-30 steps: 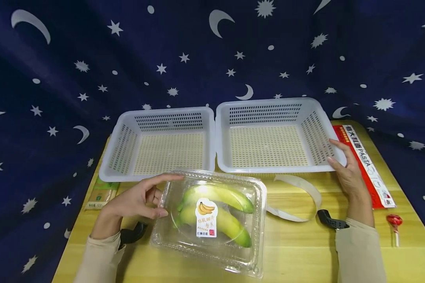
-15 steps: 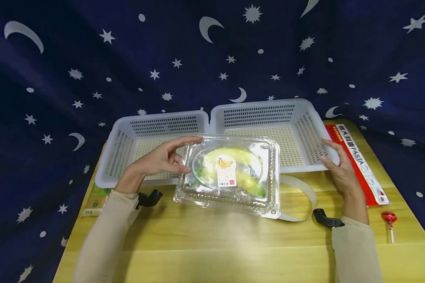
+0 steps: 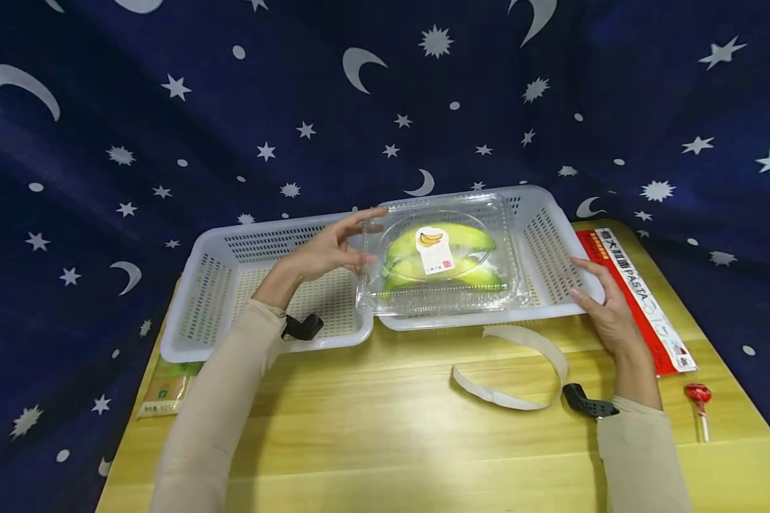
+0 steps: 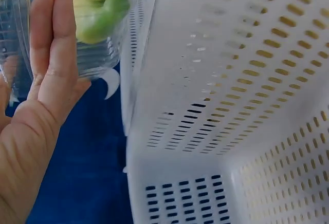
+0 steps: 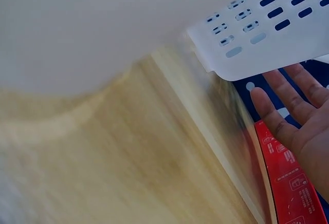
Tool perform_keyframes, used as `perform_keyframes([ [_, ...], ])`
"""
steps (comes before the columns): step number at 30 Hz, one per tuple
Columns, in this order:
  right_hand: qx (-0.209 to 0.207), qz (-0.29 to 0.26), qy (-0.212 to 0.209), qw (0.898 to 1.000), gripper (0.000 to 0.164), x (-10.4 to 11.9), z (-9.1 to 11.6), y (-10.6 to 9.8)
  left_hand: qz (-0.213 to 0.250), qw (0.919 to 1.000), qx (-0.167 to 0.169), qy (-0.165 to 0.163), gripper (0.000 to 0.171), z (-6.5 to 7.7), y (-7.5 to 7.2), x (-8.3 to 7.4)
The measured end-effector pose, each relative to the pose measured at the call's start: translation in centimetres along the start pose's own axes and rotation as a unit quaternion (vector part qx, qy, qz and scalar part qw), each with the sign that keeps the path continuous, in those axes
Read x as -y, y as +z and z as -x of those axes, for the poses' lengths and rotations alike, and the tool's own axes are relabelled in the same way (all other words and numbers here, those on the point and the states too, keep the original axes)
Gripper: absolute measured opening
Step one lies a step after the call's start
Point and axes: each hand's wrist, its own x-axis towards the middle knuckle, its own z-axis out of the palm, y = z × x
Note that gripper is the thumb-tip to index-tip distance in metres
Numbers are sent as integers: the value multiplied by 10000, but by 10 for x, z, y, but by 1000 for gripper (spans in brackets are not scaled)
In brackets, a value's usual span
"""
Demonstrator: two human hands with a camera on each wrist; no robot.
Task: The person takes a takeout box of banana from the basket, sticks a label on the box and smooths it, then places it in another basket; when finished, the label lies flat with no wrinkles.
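Observation:
My left hand (image 3: pixel 327 253) pinches the left edge of a clear plastic clamshell box (image 3: pixel 443 303), thumb on one side and fingers on the other. Inside the box are greenish-yellow bananas (image 3: pixel 471 237), under a white label (image 3: pixel 436 251) with a banana picture. The box is over the right white basket (image 3: pixel 555 278) and hides much of it; whether it touches the basket floor I cannot tell. At that basket's right rim, my right hand (image 3: pixel 616 320) touches the wall with extended fingers. In the right wrist view its fingertips (image 5: pixel 262 100) lie near the basket's edge.
Left of it stands a second white basket (image 3: pixel 205 299). A red pasta packet (image 3: pixel 654 349) and a red lollipop (image 3: pixel 698 393) lie on the right. A pale curved strip (image 3: pixel 507 399) lies in front, and a packet (image 3: pixel 163 392) sits partly under the left basket.
My left hand has carried the box of bananas up and away from me, from the table's front to over the right basket. The right hand has stayed at the basket's rim.

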Motion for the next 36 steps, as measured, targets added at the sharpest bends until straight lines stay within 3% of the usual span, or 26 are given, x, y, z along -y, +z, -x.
perform_keyframes([
  [3,-1,20,-24,10000,53,0,-1,0,9,9997,-171,-196,80,-15,-2,3],
  [10,49,-120,10,9999,53,1,0,1,-212,9975,-197,-641,78,-47,4,14],
  [20,35,-209,-40,9998,54,1,-1,2,-406,9963,174,-734,80,-82,25,16],
  [25,89,-349,-104,9993,53,1,-2,3,-438,9942,152,-973,82,-86,29,22],
  [30,84,-446,-168,9988,52,2,-3,3,-561,9940,127,-933,82,-87,33,24],
  [36,62,-357,-115,9993,53,1,-2,2,-1372,9874,219,-751,84,-87,38,24],
])
